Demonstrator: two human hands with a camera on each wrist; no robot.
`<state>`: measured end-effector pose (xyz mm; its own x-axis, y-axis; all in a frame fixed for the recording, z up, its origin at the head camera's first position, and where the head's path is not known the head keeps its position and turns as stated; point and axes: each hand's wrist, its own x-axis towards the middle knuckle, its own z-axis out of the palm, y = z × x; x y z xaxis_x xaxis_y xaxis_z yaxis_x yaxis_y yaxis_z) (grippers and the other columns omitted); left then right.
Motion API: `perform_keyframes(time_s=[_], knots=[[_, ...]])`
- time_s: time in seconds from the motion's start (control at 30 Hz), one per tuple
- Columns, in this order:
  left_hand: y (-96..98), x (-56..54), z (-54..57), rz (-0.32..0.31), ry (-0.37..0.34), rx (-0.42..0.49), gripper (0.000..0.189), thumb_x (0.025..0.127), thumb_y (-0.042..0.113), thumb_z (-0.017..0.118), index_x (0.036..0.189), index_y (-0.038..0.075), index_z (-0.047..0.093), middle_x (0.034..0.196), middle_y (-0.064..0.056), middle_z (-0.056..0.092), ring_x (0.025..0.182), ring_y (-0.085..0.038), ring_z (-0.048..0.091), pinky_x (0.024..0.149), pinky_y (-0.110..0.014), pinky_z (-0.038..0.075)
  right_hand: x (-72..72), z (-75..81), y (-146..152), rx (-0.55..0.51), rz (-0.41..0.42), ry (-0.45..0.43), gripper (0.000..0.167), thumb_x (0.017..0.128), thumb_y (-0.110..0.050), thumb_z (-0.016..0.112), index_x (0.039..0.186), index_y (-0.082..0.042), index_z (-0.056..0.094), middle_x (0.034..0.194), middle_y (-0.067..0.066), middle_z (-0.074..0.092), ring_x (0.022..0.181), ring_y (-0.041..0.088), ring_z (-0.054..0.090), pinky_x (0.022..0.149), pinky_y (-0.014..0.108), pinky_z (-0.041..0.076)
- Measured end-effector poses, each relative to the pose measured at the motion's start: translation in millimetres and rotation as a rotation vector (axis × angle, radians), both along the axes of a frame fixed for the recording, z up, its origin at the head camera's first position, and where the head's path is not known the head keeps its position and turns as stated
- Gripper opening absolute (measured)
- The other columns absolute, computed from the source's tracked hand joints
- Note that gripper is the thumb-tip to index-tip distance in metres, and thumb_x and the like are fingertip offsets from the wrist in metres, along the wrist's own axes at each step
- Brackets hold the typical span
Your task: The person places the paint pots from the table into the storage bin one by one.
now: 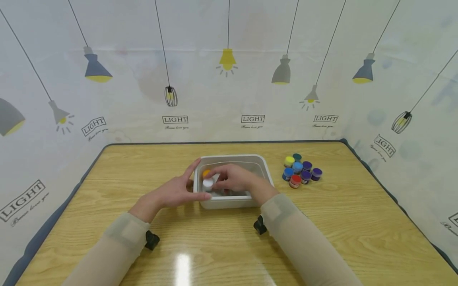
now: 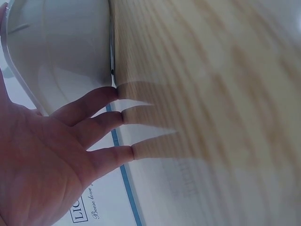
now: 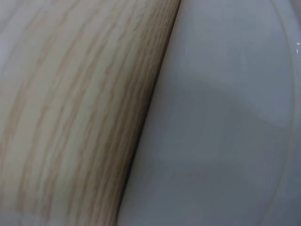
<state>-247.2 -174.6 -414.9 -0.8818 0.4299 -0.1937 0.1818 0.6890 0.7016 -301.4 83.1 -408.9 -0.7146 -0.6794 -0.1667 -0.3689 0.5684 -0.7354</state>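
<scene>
A white plastic tub (image 1: 234, 203) stands on the table in the head view. My left hand (image 1: 175, 192) steadies its left end, thumb along the near rim and fingers reaching round the outside. In the left wrist view the spread fingers (image 2: 96, 127) lie against the tub's wall and the table. My right hand (image 1: 234, 178) reaches inside the tub, its thumb and index finger curved about a small white-lidded jar (image 1: 207, 184). Just behind that one is an orange-lidded jar (image 1: 206, 173). In the right wrist view only the tub's outer wall (image 3: 211, 117) and the table show, with the hand hidden.
Several small paint jars with colored lids, such as a red one (image 1: 295, 181) and a yellow one (image 1: 289, 161), stand grouped right of the tub. The wood table (image 1: 358, 222) ends at a curtain (image 1: 200, 131) printed with lamps.
</scene>
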Motion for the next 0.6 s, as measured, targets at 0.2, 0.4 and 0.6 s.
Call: perform_keyframes(time_s=[0.2, 0.4, 0.6], knots=[[0.1, 0.5, 0.6, 0.001, -0.002, -0.003, 0.126, 0.090, 0.075, 0.077, 0.176, 0.043, -0.009, 0.151, -0.020, 0.067, 0.131, -0.028, 0.068, 0.113, -0.056, 0.051, 0.4, 0.3, 0, -0.005, 0.003, -0.003, 0.038, 0.107, -0.013, 0.073, 0.144, -0.023, 0.072, 0.094, 0.006, 0.080, 0.071, 0.018, 0.069, 0.067, 0.029, 0.057], [-0.7, -0.5, 0.1, -0.004, 0.006, 0.000, 0.125, 0.090, 0.075, 0.077, 0.176, 0.043, -0.009, 0.146, -0.018, 0.070, 0.127, -0.027, 0.070, 0.109, -0.055, 0.053, -0.1, 2.6, 2, -0.009, 0.013, 0.023, 0.042, 0.105, -0.014, 0.076, 0.145, -0.024, 0.072, 0.107, 0.002, 0.077, 0.080, 0.019, 0.070, 0.072, 0.030, 0.059], [-1.1, -0.7, -1.0, 0.004, -0.006, -0.002, 0.126, 0.089, 0.077, 0.077, 0.175, 0.045, -0.009, 0.151, -0.019, 0.067, 0.132, -0.028, 0.068, 0.114, -0.057, 0.051, -0.1, 11.7, 9, -0.011, 0.007, 0.067, 0.044, 0.104, -0.020, 0.077, 0.148, -0.027, 0.070, 0.114, -0.002, 0.077, 0.097, 0.018, 0.072, 0.084, 0.033, 0.060]])
